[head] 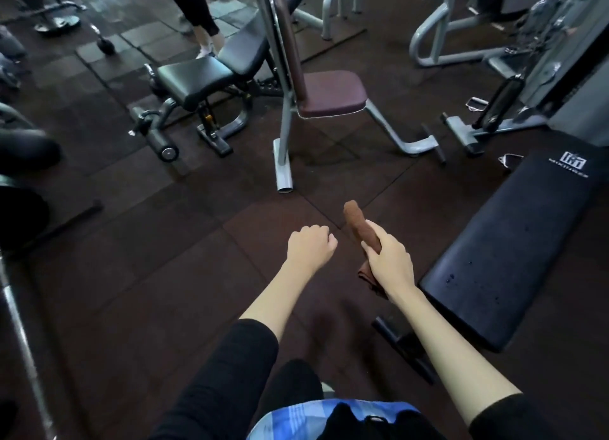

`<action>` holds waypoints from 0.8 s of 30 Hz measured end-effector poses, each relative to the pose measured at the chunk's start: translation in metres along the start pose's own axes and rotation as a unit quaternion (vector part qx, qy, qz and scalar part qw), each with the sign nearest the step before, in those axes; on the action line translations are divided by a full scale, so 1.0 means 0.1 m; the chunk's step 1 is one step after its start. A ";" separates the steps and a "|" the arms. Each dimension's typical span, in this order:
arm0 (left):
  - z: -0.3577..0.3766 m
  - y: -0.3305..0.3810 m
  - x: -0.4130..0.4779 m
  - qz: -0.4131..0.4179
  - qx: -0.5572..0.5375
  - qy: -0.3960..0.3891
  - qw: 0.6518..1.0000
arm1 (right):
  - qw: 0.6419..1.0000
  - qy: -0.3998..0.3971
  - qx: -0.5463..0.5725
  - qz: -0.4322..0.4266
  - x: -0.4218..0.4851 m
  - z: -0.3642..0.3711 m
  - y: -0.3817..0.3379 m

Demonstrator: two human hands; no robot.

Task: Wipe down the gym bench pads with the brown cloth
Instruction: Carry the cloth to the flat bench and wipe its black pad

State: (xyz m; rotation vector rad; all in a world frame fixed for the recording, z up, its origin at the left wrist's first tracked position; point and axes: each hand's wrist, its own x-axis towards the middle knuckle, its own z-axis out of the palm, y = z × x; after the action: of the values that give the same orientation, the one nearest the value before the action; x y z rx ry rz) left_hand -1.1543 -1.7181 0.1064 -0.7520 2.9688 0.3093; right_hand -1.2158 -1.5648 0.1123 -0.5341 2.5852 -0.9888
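Right hand [389, 258], centre frame, grips the rolled brown cloth [356, 223]; left hand [309, 245] beside it is curled, holding nothing. The black bench pad [514, 242] lies at right, untouched, droplets [450, 278] near its lower end. Recommended: unfold the cloth, press flat, wipe in overlapping lengthwise strokes.

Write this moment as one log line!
right hand: grips brown cloth | left hand: curled, empty | black bench pad: droplets, untouched

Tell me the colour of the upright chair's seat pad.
Maroon seat pad, clearest in the head view.
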 end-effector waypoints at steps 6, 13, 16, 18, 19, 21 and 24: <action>-0.03 -0.03 1.05 0.086 0.021 -0.018 0.996 | 0.997 0.046 0.000 0.060 0.76 0.02 -0.08; -0.15 0.10 2.33 0.237 0.065 -0.043 0.968 | 0.976 0.134 0.021 0.169 1.64 0.02 -0.19; -0.21 0.23 2.80 0.300 0.084 -0.052 0.949 | 0.962 0.172 0.040 0.207 1.94 -0.01 -0.24; -0.22 0.35 3.07 0.334 0.087 -0.055 0.937 | 0.953 0.196 0.048 0.227 2.10 -0.05 -0.26; -0.21 0.41 3.19 0.349 0.088 -0.057 0.931 | 0.948 0.206 0.052 0.239 2.18 -0.07 -0.26; -0.19 0.56 3.44 0.380 0.096 -0.066 0.918 | 0.939 0.222 0.057 0.258 2.34 -0.14 -0.24; -0.16 0.85 3.76 0.419 0.102 -0.089 0.898 | 0.923 0.251 0.073 0.281 2.57 -0.29 -0.17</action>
State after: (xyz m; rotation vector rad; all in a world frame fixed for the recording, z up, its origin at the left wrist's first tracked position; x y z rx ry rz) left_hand -1.5255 -1.8226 0.0961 0.5829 2.8884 0.0785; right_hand -1.4498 -1.6754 0.1028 0.5549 2.7821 -1.1941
